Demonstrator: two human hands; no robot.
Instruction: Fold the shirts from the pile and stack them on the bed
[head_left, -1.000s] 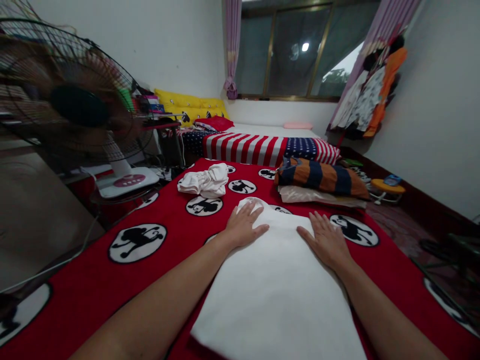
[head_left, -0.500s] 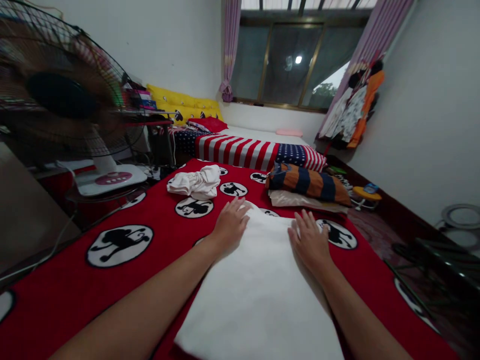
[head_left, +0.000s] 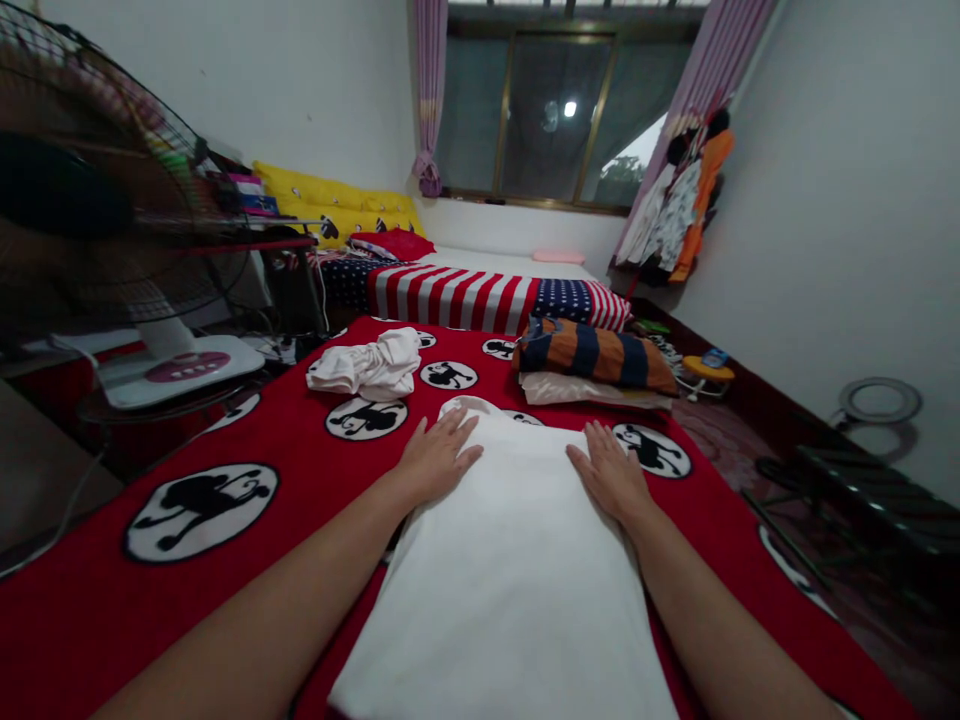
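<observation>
A white garment (head_left: 517, 560), perhaps a shirt, lies folded lengthwise and flat before me on the red blanket (head_left: 247, 590) with its black-and-white round prints. My left hand (head_left: 439, 455) rests on its far left corner, fingers stretched out. On the far right corner lies my right hand (head_left: 611, 470), its fingers also extended and flat. Neither hand grips the cloth. Beyond my left hand is a crumpled white cloth (head_left: 367, 365). Past my right hand sits a folded orange-and-navy striped garment (head_left: 600, 355) on top of a folded whitish garment (head_left: 592, 392).
At the left a fan (head_left: 176, 355) stands on a round stand, its blades blurred. Behind is a bed with a stars-and-stripes cover (head_left: 457, 300). Clothes (head_left: 682, 210) hang by the window. A yellow stool (head_left: 706, 370) and a dark bench (head_left: 885, 490) stand at the right.
The whole view has shifted, so most things appear farther left. My left hand has slid slightly outward at the garment's corner, and its thumb is spread more. The right hand stays flat on the cloth.
</observation>
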